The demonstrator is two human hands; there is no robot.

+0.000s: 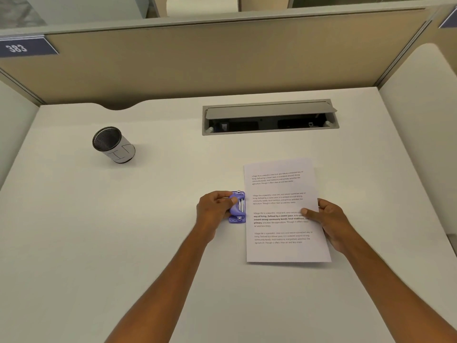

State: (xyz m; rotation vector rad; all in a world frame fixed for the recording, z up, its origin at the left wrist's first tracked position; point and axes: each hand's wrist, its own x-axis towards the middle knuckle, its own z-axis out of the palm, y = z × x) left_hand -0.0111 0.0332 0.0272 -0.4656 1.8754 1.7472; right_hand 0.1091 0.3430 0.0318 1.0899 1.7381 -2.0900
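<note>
White desk, partitions on three sides, curved notch cut into back edge at left. Back left: black mesh pen cup, upright, paper wrapped round its side. Back right: grey cable hatch set into the top, lid propped open. Front, right of middle: printed sheet of paper. Purple hole punch at the sheet's left edge, touching it.
</note>
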